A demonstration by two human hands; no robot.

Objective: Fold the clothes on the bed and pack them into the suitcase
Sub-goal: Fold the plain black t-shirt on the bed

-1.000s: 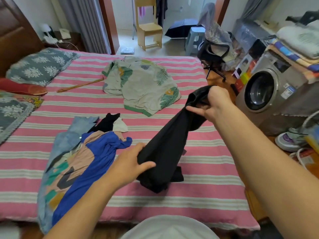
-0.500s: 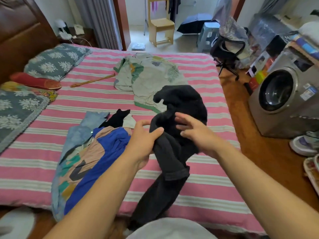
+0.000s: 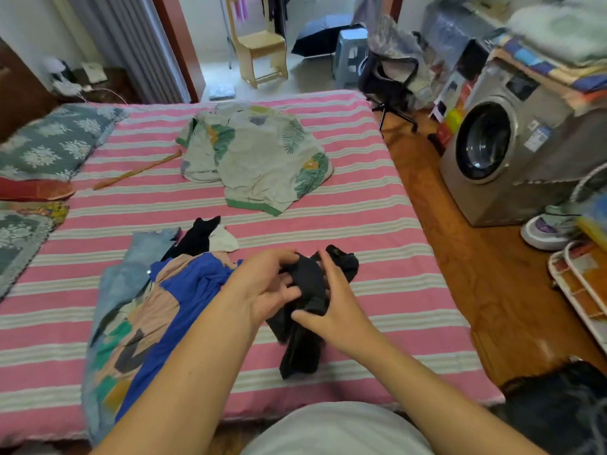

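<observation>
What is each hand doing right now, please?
Left hand: grips the black garment.
Right hand: pinches the same black garment.

Black garment (image 3: 307,284): matt, soft cloth. Bed (image 3: 361,205): woven striped cloth, matt. Leaf-print shirt (image 3: 259,159): thin, crumpled cloth. Floor (image 3: 460,274): glossy wood. Washer (image 3: 512,152): smooth metallic-grey casing, glossy door. Chair (image 3: 259,50): pale wood.

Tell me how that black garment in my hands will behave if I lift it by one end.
Probably floppy: the black garment is bunched and creased between the left hand and the right hand, holding no shape. Likely light, since the fingers hold it without strain. Its loose lower end on the bed would likely dangle and unfold.
</observation>
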